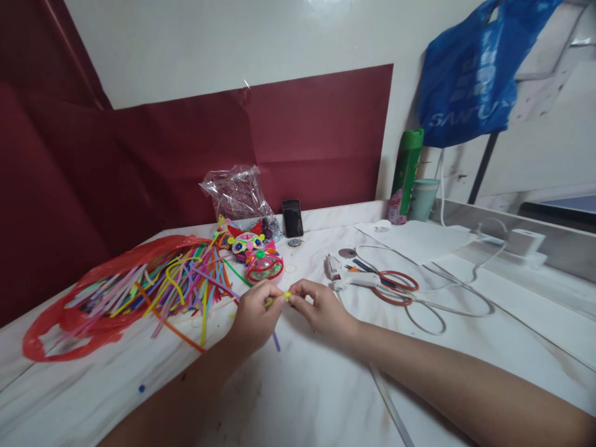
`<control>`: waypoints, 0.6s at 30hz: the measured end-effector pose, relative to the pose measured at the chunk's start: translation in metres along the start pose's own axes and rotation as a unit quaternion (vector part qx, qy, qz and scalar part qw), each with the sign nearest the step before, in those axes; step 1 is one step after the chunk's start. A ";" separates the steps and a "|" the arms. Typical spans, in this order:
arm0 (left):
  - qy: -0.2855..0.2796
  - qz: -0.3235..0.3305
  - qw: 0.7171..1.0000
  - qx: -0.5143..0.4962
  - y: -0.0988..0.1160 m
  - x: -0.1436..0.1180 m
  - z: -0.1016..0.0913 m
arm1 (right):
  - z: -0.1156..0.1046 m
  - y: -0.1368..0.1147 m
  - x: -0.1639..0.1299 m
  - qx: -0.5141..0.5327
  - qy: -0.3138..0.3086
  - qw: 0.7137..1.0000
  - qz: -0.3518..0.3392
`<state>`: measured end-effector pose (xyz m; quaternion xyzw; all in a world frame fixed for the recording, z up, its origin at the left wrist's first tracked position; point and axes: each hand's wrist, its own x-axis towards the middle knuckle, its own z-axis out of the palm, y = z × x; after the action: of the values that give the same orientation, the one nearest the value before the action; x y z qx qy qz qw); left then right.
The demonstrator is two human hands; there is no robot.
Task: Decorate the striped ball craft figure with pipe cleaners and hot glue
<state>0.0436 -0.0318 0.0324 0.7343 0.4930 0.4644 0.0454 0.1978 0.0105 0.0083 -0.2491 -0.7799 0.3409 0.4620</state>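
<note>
Between my two hands is a small yellow pipe cleaner (287,296), bent into a little bunch at the fingertips. My left hand (257,308) pinches it from the left, and my right hand (321,308) pinches its other side with thumb and forefinger. Much of the yellow piece is hidden by the fingers. Just beyond my left hand stand colourful decorated figures: one has a face with blue eyes and red horns (248,242), and a pink-rimmed round piece (264,268) sits in front of it. A purple pipe cleaner (276,340) pokes out beneath my left hand.
Many coloured pipe cleaners (177,282) spill from a red plastic bag (51,347) at left. To the right lie a white glue gun (358,279), orange-handled scissors (398,282) and a looping cable (484,304). A phone (292,218) leans at the back, near a clear wrapper (237,192).
</note>
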 end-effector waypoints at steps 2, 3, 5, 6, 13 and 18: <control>-0.025 0.052 0.997 0.050 -0.004 0.000 -0.002 | -0.003 0.003 0.001 -0.104 -0.011 0.991 -0.079; -0.038 0.076 0.994 0.070 -0.006 0.000 -0.002 | -0.005 0.004 0.002 -0.151 -0.015 0.981 -0.119; -0.061 0.113 0.986 0.105 -0.009 -0.001 -0.002 | -0.007 0.008 0.003 -0.230 -0.032 0.956 -0.179; -0.068 0.123 0.983 0.120 -0.010 -0.002 -0.002 | -0.008 0.009 0.003 -0.258 -0.039 0.946 -0.194; -0.057 0.112 0.989 0.079 -0.009 -0.001 0.000 | -0.011 0.004 0.005 -0.260 -0.034 0.944 -0.201; -0.005 0.013 1.000 -0.017 -0.005 0.000 0.003 | -0.009 -0.008 0.003 -0.089 0.022 0.993 -0.075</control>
<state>0.0423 -0.0284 0.0285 0.7420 0.4749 0.4701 0.0542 0.2035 0.0103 0.0188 -0.2375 -0.8132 0.2295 0.4792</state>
